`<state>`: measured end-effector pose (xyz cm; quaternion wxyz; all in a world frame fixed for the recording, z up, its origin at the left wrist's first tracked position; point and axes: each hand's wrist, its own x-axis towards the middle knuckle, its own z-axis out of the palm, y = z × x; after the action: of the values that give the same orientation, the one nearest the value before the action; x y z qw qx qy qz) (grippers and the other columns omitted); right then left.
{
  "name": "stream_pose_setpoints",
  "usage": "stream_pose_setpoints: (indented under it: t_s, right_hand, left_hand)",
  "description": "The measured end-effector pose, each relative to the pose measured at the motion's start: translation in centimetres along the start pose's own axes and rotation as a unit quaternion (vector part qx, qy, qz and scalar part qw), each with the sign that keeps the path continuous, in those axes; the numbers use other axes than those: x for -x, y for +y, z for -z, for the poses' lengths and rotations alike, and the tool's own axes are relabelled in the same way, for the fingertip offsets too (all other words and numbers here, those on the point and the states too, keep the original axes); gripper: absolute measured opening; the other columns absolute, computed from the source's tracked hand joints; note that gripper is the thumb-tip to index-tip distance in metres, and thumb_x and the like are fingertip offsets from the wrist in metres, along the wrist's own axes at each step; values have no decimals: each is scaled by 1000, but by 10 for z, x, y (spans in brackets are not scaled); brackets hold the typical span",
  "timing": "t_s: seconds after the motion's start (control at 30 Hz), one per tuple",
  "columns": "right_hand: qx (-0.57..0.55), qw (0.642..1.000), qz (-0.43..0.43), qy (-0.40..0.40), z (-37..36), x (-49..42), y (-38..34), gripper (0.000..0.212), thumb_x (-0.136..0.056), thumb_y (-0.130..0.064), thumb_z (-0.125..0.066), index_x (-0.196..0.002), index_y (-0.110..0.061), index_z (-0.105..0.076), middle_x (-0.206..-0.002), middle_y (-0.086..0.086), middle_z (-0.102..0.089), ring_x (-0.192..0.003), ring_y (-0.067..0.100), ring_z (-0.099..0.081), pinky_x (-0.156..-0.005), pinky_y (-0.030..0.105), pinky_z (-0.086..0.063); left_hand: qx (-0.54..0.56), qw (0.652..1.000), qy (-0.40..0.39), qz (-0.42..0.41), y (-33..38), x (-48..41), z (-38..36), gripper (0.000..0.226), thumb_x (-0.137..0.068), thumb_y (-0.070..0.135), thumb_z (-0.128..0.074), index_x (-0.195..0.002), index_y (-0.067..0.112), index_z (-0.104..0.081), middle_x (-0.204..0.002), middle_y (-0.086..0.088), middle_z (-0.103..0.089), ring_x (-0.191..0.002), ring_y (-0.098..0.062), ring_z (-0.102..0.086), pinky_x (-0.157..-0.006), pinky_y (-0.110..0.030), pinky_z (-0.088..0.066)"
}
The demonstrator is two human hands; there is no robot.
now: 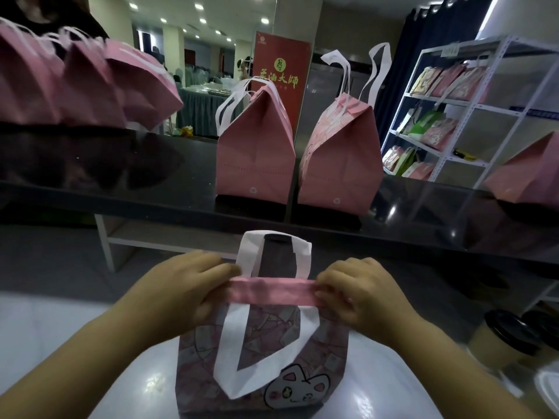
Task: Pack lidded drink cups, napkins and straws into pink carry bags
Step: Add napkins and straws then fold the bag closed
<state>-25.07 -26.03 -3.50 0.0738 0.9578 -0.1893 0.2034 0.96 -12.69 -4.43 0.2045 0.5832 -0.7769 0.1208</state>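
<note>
Nearest me at 6 o'clock, the left hand (184, 285) and right hand (360, 293) each pinch one end of the folded top strip (272, 290) of the pink carry bag (326, 352), which stands upright on the pale table (60, 328). From my remote seat I see lidded cups (502, 337) at 4 o'clock. At 12 o'clock, one closed bag (257, 152) and its neighbour bag (341, 155) stand on the dark counter (151, 189).

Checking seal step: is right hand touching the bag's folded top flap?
Touching. Head view: right hand pinches the folded top flap at its right end, fingers curled over it.
</note>
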Motion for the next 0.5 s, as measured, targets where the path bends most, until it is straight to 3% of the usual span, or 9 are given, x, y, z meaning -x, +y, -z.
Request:
stream_pose_setpoints:
  t_s: [0.07,0.23,0.37,0.5]
  right_hand:
    - [-11,1000,-18,-16,-1,-10,-6,23,-81,-33,-71,-101,-22,-69,-87,-7,-67,-72,15,-60,-62,36,-49]
    - [-51,996,-46,-52,-17,-37,-20,37,-85,-46,-61,-119,-31,-62,-108,-8,-61,-96,15,-55,-81,34,-45]
    - [-50,996,-60,-41,-27,-46,-28,30,-86,-40,-62,-111,-25,-66,-107,-4,-63,-97,19,-56,-79,34,-43]
    - [-52,993,-93,-45,-23,-37,-21,32,-83,-47,-62,-97,-20,-68,-94,-3,-65,-87,18,-57,-72,33,-45]
  left_hand:
    - [1,1000,-5,21,1,-8,-4,35,-69,31,-79,-101,21,-69,-84,6,-65,-68,-9,-57,-54,-20,-51]
    - [1,997,-35,75,0,-27,-21,37,-79,59,-53,-110,39,-59,-100,18,-58,-85,-6,-48,-70,-25,-47]
    - [23,994,-34,98,-2,-29,-30,30,-78,56,-57,-97,34,-63,-89,15,-59,-77,-6,-51,-67,-31,-50]
    - [51,992,-29,113,-8,-21,-29,50,-72,70,-41,-86,29,-66,-77,16,-54,-65,-5,-51,-59,-23,-50]
